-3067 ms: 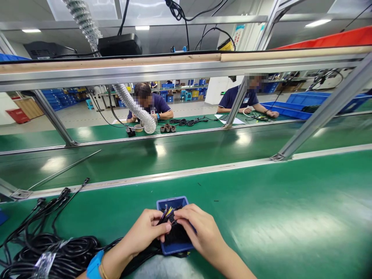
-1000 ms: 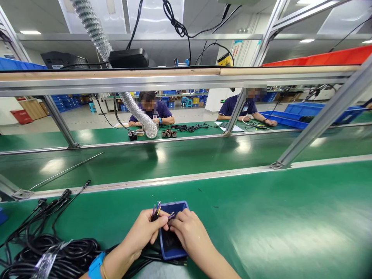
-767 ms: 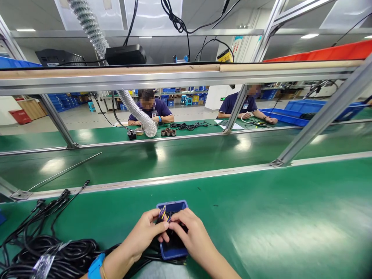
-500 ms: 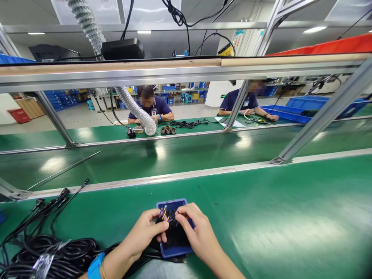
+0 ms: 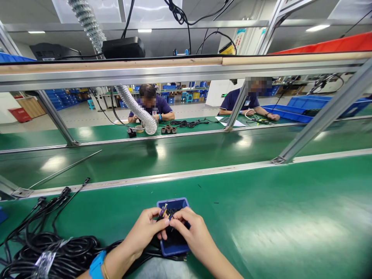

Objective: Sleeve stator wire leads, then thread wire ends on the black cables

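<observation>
Pinched in L hand [image 5: 149, 226], btwn thumb & fingers: coloured wire ends [image 5: 164, 210], purple & yellow among them, just over far L part of small blue bin [image 5: 176, 252]. Pointing up & away from wearer, leaning slightly R; long axis approx. fore-aft, w/ dark sheathing going back into L fingers. At R hand [image 5: 194, 228], narrow grip, thumb & forefinger almost together right by wire ends; can't tell if holding anything small.

Inside bin, dark pcs, too small to make out. Both hands over bin, overlapping its L & R rims in view; far rim visible past fingertips. To L, close by forearm w/ blue wristband [image 5: 97, 265]: big black cable coil [image 5: 75, 248] w/ clear wrap [image 5: 45, 262], plus connectors [image 5: 64, 192] reaching twd metal rail [image 5: 145, 179]. Widest room for moving on R, along green bench [image 5: 279, 209].

Bench smooth, w/ strong glare R & tiny dark bits [image 5: 216, 202] past bin. Beyond rail: lower-looking green strip [image 5: 192, 155] w/ thin rod [image 5: 66, 168], then far bench w/ two seated co-workers [image 5: 165, 108] in navy, & blue trays [image 5: 309, 102] at R.
</observation>
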`<state>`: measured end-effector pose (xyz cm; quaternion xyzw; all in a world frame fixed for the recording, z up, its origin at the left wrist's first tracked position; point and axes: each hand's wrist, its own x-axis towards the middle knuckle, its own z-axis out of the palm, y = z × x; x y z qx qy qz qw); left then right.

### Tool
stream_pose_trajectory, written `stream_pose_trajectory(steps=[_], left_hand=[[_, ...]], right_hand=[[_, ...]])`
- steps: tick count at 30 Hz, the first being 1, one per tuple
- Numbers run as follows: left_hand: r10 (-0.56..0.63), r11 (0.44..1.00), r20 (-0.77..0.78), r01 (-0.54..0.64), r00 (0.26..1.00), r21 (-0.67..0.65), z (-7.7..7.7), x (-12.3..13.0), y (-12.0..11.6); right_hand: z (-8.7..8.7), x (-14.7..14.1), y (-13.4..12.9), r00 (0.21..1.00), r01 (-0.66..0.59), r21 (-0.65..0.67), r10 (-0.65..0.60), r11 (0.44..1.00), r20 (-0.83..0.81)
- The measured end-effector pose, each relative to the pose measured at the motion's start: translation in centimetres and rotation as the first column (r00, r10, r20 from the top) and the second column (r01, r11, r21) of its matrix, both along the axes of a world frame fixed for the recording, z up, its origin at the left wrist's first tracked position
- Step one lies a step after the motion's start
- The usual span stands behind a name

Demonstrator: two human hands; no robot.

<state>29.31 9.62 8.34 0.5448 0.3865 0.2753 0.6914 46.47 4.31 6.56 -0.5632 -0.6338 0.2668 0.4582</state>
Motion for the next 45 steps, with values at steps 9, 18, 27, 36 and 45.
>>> stream_pose_trajectory(steps=[9, 18, 27, 36, 45], left_hand=[[-0.059, 0.998, -0.056, 0.058, 0.997, -0.007, -0.3, -0.1, -0.2], [-0.075, 0.997, -0.086, 0.074, 0.993, -0.018, -0.3, 0.1, -0.2], [-0.051, 0.998, -0.059, 0.049, 0.997, -0.04, -0.8, 0.0, -0.2], [-0.063, 0.998, -0.056, 0.062, 0.996, -0.019, -0.7, -0.2, -0.2], [-0.097, 0.995, -0.066, 0.096, 0.993, -0.019, -0.6, -0.2, -0.1]], right_hand=[[0.9, 0.7, 0.1, 0.991, 0.096, 0.037, -0.092, 0.995, -0.097], [0.7, 0.3, 0.0, 0.991, 0.105, 0.285, -0.123, 0.953, 0.046], [0.1, -0.5, -0.4, 0.993, 0.085, 0.359, -0.109, 0.929, 0.048], [0.7, 0.4, 0.4, 0.913, 0.04, -0.182, -0.11, 0.982, -0.392], [0.8, 0.4, 0.4, 0.914, 0.026, -0.205, -0.107, 0.978, -0.391]])
